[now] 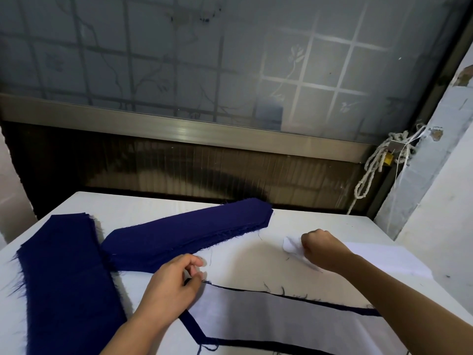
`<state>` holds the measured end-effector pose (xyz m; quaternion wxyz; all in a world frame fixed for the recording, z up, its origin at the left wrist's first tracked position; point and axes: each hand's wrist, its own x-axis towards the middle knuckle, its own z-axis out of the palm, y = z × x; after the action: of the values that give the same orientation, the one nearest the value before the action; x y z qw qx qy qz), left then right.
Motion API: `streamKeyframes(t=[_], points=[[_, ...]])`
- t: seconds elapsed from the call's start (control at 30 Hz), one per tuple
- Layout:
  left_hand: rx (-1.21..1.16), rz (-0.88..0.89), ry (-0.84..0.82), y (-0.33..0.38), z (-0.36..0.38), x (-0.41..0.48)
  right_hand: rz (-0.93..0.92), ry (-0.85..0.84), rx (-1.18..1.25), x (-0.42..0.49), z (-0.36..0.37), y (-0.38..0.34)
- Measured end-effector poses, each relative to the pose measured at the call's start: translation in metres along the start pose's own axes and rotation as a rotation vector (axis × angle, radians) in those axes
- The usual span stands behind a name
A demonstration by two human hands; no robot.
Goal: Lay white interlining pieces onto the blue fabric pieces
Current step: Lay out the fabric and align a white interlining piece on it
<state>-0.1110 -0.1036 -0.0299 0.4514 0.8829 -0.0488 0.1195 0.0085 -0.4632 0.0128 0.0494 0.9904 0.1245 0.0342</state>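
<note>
Two stacks of blue fabric pieces lie on the white table: one stack [189, 233] slants across the middle and another [66, 283] sits at the left. Near the front, a white interlining piece [268, 321] covers a blue piece whose dark edges [332, 304] show around it. My left hand [171, 285] rests on that covered piece's upper left corner, pinching at the edge. My right hand [323, 248] grips the end of another white interlining piece [291, 245] lifted from the white stack [389, 257] at the right.
The white table [143, 208] ends at a dark wall panel below a frosted window [230, 60]. A knotted rope [371, 170] hangs at the right beside a pale wall [435, 201]. Loose dark threads lie on the table between my hands.
</note>
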Motion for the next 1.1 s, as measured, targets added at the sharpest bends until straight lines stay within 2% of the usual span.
streamKeyframes(t=[0.33,0.47,0.53,0.7,0.8,0.9,1.0,1.1], points=[[-0.019,-0.022,0.0,-0.001,0.001,0.002,0.194,-0.022,0.153,0.002,-0.003,0.005],[-0.025,-0.027,-0.011,-0.002,0.0,0.002,0.34,-0.003,0.476,-0.001,-0.002,0.016],[-0.025,-0.029,-0.013,-0.003,0.001,0.002,0.349,0.016,0.591,-0.007,-0.005,0.022],[-0.015,-0.023,-0.007,0.0,0.001,0.003,0.279,0.123,0.693,-0.031,-0.024,0.022],[-0.058,-0.007,-0.04,0.002,0.002,0.004,0.143,0.19,0.719,-0.054,-0.048,-0.002],[-0.261,-0.062,-0.16,0.005,0.001,0.006,-0.041,0.205,0.652,-0.078,-0.072,-0.052],[-0.537,-0.209,-0.352,0.013,-0.002,0.006,-0.156,0.245,0.581,-0.096,-0.076,-0.114],[-0.543,-0.225,-0.457,0.018,-0.007,0.002,-0.243,0.275,0.476,-0.1,-0.061,-0.173]])
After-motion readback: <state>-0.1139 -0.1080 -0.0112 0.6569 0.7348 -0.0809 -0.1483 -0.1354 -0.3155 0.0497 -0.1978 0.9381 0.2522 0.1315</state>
